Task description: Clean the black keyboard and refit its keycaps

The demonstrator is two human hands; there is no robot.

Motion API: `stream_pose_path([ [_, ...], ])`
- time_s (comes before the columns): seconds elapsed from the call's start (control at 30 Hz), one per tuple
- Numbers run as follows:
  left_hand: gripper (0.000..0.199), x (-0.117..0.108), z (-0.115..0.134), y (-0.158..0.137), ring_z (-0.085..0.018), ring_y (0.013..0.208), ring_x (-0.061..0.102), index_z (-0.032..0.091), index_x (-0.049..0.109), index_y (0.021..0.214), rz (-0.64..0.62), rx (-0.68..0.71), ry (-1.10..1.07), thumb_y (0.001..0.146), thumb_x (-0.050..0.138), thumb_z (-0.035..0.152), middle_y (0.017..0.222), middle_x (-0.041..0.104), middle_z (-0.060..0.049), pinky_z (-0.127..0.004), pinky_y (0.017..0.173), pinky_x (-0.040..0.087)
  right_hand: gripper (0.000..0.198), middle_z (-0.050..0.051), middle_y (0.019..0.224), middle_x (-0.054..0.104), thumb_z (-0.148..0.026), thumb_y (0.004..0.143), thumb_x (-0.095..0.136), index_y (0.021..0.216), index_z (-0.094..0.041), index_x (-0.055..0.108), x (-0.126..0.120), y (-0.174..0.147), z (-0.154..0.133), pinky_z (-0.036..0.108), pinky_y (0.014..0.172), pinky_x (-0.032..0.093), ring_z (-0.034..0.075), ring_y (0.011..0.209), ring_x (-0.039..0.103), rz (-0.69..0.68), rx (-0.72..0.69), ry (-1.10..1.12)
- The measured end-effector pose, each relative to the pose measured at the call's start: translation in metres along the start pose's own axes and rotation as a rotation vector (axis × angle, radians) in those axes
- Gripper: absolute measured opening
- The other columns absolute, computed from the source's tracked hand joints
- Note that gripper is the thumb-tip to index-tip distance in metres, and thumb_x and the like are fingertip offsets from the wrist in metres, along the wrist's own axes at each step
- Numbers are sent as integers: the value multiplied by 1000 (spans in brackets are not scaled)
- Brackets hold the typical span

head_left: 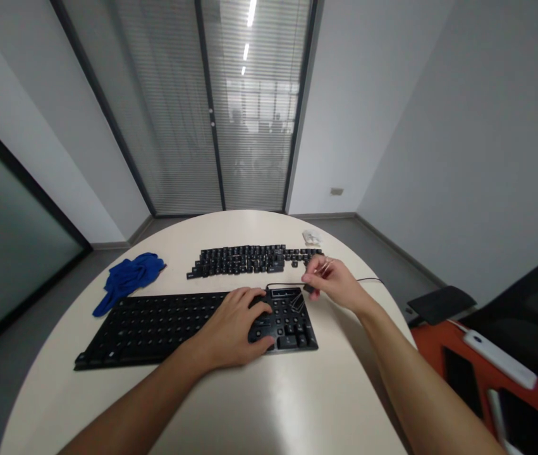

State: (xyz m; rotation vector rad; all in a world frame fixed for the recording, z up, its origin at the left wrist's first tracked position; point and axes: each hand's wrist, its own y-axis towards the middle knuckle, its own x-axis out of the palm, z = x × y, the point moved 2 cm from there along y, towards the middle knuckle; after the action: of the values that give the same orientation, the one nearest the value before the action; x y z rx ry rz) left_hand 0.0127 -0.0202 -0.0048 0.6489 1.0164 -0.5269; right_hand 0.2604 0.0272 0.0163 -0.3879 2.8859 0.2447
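Note:
A black keyboard (164, 328) lies at the near side of the round table, most of its key positions showing bare stems. My left hand (235, 325) rests on it right of the middle, fingers apart and bent, with the thumb near the front edge. Over the number pad, my right hand (330, 281) pinches what looks like a wire keycap puller (299, 302). Its thin loops point down at the keys, and more wire shows above the fingers. A few keycaps (287, 342) sit in the pad's lower right corner.
Behind the keyboard, loose black keycaps (235, 260) stand in rows, with a smaller group (299, 254) to their right. A blue cloth (133, 278) lies left, a small clear plastic bag (311, 237) back right. Beside the table, an orange chair seat (432, 344) carries a white power strip (501, 358).

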Motion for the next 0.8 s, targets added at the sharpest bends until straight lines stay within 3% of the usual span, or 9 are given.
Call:
stream_pose_path([
  [0.1, 39, 1, 0, 1, -32, 128, 45, 25, 59, 115, -7, 10, -23, 79, 70, 34, 136, 51, -9, -53, 112, 37, 40, -3, 59, 62, -52, 76, 77, 77, -17, 56, 8, -6, -3, 23, 51, 51, 12, 52, 63, -191, 58, 3],
  [0.23, 40, 3, -2, 0, -33, 132, 42, 25, 57, 116, -11, 22, -35, 79, 69, 33, 141, 47, -10, -55, 114, 34, 36, -3, 61, 62, -47, 76, 79, 77, -17, 59, 19, -10, -7, 23, 54, 52, 12, 56, 64, -298, 79, -56],
  [0.4, 40, 4, -3, -1, -34, 137, 38, 25, 55, 118, -34, 14, -22, 81, 68, 34, 148, 43, -10, -57, 116, 30, 33, -1, 64, 65, -46, 78, 77, 76, -17, 63, 22, -12, -13, 24, 56, 49, 13, 58, 62, -314, 15, -141],
  [0.8, 40, 5, -3, 0, -32, 136, 39, 25, 57, 117, -16, 30, -25, 81, 69, 35, 144, 47, -10, -56, 117, 30, 33, 0, 65, 66, -47, 79, 76, 75, -17, 66, 29, -16, -18, 22, 54, 43, 13, 59, 58, -366, -22, -279],
])
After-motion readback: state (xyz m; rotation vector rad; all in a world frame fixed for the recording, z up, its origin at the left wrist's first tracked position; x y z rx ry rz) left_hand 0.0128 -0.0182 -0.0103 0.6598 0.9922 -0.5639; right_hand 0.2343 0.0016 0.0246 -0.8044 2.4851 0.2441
